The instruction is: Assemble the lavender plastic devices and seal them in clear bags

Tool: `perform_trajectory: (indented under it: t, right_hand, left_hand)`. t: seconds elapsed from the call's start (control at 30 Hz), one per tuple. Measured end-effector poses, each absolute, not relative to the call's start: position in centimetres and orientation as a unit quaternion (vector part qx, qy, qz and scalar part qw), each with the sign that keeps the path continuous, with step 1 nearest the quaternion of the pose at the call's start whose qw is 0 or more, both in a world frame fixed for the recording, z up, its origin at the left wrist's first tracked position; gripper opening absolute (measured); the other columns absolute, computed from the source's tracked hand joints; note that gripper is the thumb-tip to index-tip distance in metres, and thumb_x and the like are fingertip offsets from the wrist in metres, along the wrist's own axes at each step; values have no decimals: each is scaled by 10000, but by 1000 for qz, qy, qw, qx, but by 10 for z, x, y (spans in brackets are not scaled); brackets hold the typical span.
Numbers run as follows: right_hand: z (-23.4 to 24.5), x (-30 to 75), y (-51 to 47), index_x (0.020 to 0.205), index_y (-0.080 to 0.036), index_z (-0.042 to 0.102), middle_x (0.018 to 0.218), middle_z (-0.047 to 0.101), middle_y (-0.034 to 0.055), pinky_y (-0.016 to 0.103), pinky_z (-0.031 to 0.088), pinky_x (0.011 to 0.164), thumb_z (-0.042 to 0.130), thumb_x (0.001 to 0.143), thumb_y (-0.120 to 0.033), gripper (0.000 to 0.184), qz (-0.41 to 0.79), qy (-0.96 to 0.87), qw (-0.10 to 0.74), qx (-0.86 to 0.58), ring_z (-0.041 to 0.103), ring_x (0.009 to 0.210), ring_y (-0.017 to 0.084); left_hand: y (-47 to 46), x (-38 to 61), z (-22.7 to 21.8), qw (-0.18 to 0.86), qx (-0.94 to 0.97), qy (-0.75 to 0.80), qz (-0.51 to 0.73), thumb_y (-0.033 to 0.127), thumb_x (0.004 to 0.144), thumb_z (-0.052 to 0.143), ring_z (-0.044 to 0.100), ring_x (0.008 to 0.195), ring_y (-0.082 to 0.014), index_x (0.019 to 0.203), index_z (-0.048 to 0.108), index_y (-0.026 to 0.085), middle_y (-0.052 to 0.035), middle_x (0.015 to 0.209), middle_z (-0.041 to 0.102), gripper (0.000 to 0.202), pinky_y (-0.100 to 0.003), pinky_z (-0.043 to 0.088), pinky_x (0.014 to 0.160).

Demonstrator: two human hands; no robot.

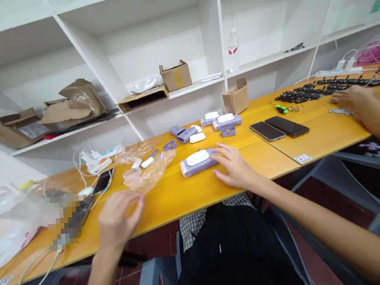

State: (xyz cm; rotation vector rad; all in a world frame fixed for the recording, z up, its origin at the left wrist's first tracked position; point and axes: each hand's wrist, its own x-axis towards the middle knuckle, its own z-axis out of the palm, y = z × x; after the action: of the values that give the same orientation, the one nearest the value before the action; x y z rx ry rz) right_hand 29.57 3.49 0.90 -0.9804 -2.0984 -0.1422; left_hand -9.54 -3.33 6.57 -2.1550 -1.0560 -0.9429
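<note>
My left hand [118, 216], slightly blurred, pinches the near edge of a thin clear plastic bag [159, 169] between thumb and fingers. Small white pieces [147, 162] lie beside the bag. My right hand [233, 165] is spread with fingers apart at the right end of a lilac device [190, 169] with a white oval pad [197, 157] on top; fingertips reach its end, though firm contact is hard to judge. Behind it are small screws [206, 148], another white oval pad [197, 137], lilac shells [186, 134] and a similar lilac device [227, 121].
Two phones [279, 127] and a green screwdriver [280, 108] lie to the right. At far right, a co-worker's hand [354, 99] is near black parts [304, 91]. Power strips, cables and another phone [103, 181] occupy the left. White shelving [167, 21] with cardboard boxes stands behind.
</note>
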Motion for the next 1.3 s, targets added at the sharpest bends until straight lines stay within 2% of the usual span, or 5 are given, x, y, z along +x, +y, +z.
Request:
perform_trajectory:
  t: [0.27,0.63,0.8,1.0,1.3]
  right_hand:
    - [-8,235,-9,1142,-194,696,1160,696,120,460,442,1000,609,978,-232,189,-33,-903,357,-236,557,1187,298]
    - [-11,222,-18,1321,-229,654,1135,706,76,398,378,902,645,992,-265,331,9,-917,315,-245,568,1042,249]
    - [-15,220,-16,992,-214,752,1129,716,79,405,342,913,586,1060,-297,198,-15,-919,310,-242,558,1031,236]
    - [-12,223,-13,981,-208,755,1130,735,62,389,320,865,591,1068,-322,217,-1,-929,285,-235,563,1036,230]
    - [-4,232,-9,973,-206,752,1095,739,65,390,396,906,600,1058,-271,187,76,-930,281,-224,598,1044,225]
  left_hand:
    - [-63,-54,15,76,-876,-377,-290,222,1023,637,728,868,-192,1039,760,224,-48,972,789,124,-346,600,798]
    - [-81,-28,13,-20,-871,-461,-169,362,1081,501,583,1431,-259,1498,590,245,-89,1556,594,442,-501,511,1195]
    - [-83,-28,7,14,-869,-464,-170,288,1082,456,594,1417,-253,1460,612,236,-85,1518,629,412,-498,513,1194]
    - [-57,-47,7,89,-832,-508,-205,217,1036,480,682,1273,-291,1275,708,210,-138,1446,664,331,-482,578,1076]
    - [-33,-57,28,72,-853,-488,-168,208,976,577,720,885,-272,1059,774,229,-79,952,798,215,-413,579,818]
